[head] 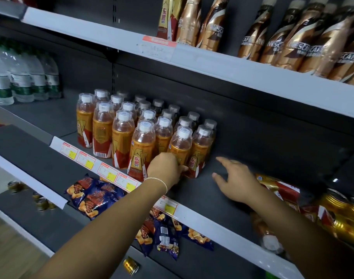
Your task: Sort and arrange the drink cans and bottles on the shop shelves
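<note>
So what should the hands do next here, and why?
Probably slide the front orange bottle snug into its row: the left hand seems to grip its base already. The right hand hovers open over the bare shelf beside the group, so it could then stand up the lying bottle there.

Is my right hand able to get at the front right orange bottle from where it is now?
Probably yes. The right hand is open over bare shelf just right of that orange bottle, with nothing standing between them; the left hand sits at its other side.
</note>
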A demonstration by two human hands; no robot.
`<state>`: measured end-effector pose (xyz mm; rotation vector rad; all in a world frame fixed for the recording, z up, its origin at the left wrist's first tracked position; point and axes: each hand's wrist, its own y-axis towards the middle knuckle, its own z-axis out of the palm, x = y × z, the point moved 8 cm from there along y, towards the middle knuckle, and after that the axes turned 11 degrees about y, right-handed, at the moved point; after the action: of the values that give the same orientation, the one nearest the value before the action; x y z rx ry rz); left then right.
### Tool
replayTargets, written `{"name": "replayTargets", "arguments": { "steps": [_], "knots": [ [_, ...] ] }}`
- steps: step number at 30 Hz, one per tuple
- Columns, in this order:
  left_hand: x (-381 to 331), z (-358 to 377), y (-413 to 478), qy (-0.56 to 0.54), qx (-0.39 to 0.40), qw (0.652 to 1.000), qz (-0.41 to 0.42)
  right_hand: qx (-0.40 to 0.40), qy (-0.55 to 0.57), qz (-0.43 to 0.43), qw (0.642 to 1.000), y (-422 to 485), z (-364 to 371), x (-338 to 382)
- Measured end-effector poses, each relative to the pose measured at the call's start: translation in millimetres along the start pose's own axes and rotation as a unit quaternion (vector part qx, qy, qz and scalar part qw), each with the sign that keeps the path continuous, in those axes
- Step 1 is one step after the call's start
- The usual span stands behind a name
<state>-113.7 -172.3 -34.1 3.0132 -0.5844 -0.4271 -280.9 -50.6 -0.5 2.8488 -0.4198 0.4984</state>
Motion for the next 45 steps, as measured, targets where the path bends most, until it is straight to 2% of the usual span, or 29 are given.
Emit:
{"name": "replayTargets", "arguments": {
  "steps": [4,8,16,22,30,37,45],
  "knots": [
    [-33.6,-17.1,-23.9,0.098,-0.068,0.993,0.020,-0.013,0.003,-0.001,1.000,-16.9,-21.5,-24.0],
    [-113.5,-23.7,-50.6,0.070,-0.105,0.985,0.122,-0.039,-0.007,0.008,0.999,-43.7,-57.4,-63.8],
    [-308.9,3.6,-112.5,-0.025,-0.052,0.945,0.321,-0.106,-0.018,0.071,0.992,-122.5,-154.1,-192.0],
    [-433.1,26.8,-158.6,-0.063,-0.021,0.902,0.427,-0.173,-0.021,0.133,0.976,-188.7,-215.6,-285.5],
    [-539.5,61.7,-198.8,-0.056,0.007,0.878,0.476,-0.206,-0.049,0.204,0.956,-251.6,-262.1,-377.7],
    [-589.4,87.0,-226.7,-0.032,0.030,0.865,0.500,-0.214,-0.155,0.259,0.929,-263.0,-278.4,-425.7],
    [-592.2,97.4,-233.2,-0.041,-0.016,0.864,0.502,-0.221,-0.051,0.249,0.942,-267.0,-261.2,-453.0]
  ]
}}
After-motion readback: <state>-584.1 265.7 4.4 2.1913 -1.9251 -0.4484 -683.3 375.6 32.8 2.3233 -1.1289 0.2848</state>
